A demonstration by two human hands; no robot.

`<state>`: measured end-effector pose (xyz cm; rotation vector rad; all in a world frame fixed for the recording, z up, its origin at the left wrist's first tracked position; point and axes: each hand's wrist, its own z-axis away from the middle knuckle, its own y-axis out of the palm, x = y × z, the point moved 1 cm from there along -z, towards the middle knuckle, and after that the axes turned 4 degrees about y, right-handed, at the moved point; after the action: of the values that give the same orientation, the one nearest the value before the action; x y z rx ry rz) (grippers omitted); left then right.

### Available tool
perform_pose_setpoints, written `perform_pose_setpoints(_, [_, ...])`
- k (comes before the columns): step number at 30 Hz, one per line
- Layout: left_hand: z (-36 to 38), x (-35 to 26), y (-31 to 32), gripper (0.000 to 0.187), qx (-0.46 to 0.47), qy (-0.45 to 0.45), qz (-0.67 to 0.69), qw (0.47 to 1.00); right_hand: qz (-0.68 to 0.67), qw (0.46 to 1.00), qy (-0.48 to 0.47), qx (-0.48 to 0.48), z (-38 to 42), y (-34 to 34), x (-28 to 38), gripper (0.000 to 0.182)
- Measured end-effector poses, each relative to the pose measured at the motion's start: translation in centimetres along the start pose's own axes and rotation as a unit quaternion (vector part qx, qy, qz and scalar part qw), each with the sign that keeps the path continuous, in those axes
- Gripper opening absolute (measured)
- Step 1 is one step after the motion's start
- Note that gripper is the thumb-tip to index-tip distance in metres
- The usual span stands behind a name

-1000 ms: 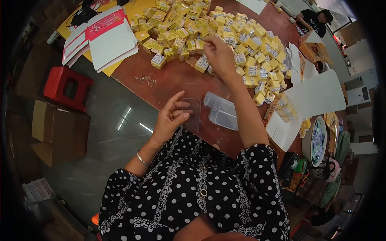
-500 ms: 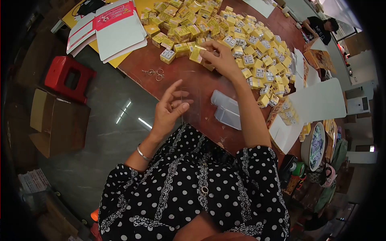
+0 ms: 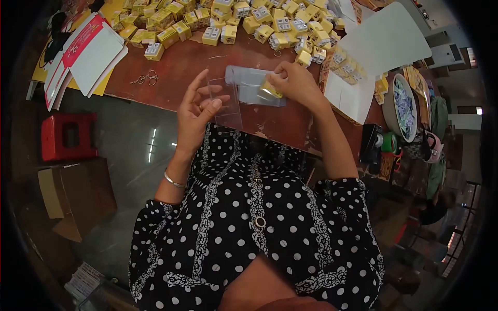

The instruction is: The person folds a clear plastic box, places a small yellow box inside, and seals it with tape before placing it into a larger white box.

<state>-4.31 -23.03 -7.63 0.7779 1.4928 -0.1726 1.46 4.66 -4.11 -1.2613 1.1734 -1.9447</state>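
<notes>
My left hand (image 3: 196, 111) is closed around the edge of a clear plastic case (image 3: 228, 109), held upright over the table's front edge. Just right of it, my right hand (image 3: 295, 85) grips a small yellow box (image 3: 270, 90) between thumb and fingers. Beneath that box, more clear plastic cases (image 3: 241, 76) lie on the red-brown table (image 3: 181, 78). Beyond both hands spreads a heap of small yellow boxes (image 3: 282, 24), several with white faces showing.
Metal key rings (image 3: 147, 78) lie on the table's left part. Printed white-and-pink cards (image 3: 93, 49) are stacked beyond them. An open carton (image 3: 345, 98) stands right, beside a bowl (image 3: 394, 111) of small packets. A red stool (image 3: 67, 136) and cardboard box (image 3: 83, 194) are on the floor.
My right hand has drawn a yellow box from the heap toward me, over the plastic cases. My left hand still holds its clear case. The view has shifted, moving the table upward.
</notes>
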Motion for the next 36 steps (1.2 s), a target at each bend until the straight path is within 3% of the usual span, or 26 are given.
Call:
perform_pose_setpoints(4, [0.0, 0.1, 0.8, 0.070, 0.024, 0.002, -0.019, 1.000, 0.022, 0.996, -0.027, -0.088, 2.0, 0.9, -0.7, 0.048])
perform_pose_setpoints(6, [0.2, 0.2, 0.8, 0.070, 0.032, 0.002, -0.024, 0.999, -0.023, 0.987, -0.090, -0.128, 3.4, -0.1, 0.2, 0.045])
perform_pose_setpoints(10, [0.1, 0.3, 1.3, 0.071, 0.040, -0.003, -0.033, 0.999, -0.028, 0.974, -0.193, -0.117, 3.1, 1.5, -0.6, 0.043])
perform_pose_setpoints(13, [0.3, 0.2, 1.9, 0.072, 0.041, 0.001, -0.033, 0.999, -0.111, 0.963, -0.188, -0.157, 3.6, 0.8, 0.4, 0.046])
perform_pose_setpoints(15, [0.3, 0.1, 2.3, 0.074, 0.058, -0.002, -0.028, 0.998, -0.417, 0.874, -0.204, -0.143, 4.6, -0.3, 1.6, 0.046])
perform_pose_setpoints(16, [0.3, 0.2, 2.6, 0.074, 0.061, -0.004, -0.031, 0.998, -0.440, 0.854, -0.234, -0.145, 5.0, -1.0, 2.6, 0.043])
perform_pose_setpoints(20, [0.5, 0.0, 3.9, 0.076, 0.088, -0.008, -0.034, 0.995, -0.375, 0.872, -0.265, -0.169, 5.5, -1.9, 3.9, 0.041])
perform_pose_setpoints(22, [0.6, -0.3, 4.1, 0.077, 0.092, -0.003, -0.032, 0.995, -0.222, 0.910, -0.299, -0.180, 5.8, -2.5, 4.5, 0.039])
perform_pose_setpoints(25, [0.8, -0.4, 4.2, 0.076, 0.094, 0.009, -0.026, 0.995, -0.139, 0.913, -0.344, -0.170, 6.1, -2.7, 4.3, 0.038])
perform_pose_setpoints(32, [0.9, 0.3, 4.7, 0.073, 0.094, 0.021, 0.006, 0.995, -0.117, 0.916, -0.371, -0.098, 6.5, -3.0, 4.7, 0.034])
perform_pose_setpoints(34, [1.0, 0.2, 4.9, 0.072, 0.094, 0.022, 0.010, 0.995, -0.129, 0.944, -0.298, -0.066, 6.7, -2.8, 4.8, 0.029])
perform_pose_setpoints(36, [1.0, -0.1, 5.1, 0.070, 0.084, 0.015, 0.018, 0.996, -0.138, 0.940, -0.303, -0.074, 6.7, -2.1, 4.7, 0.029])
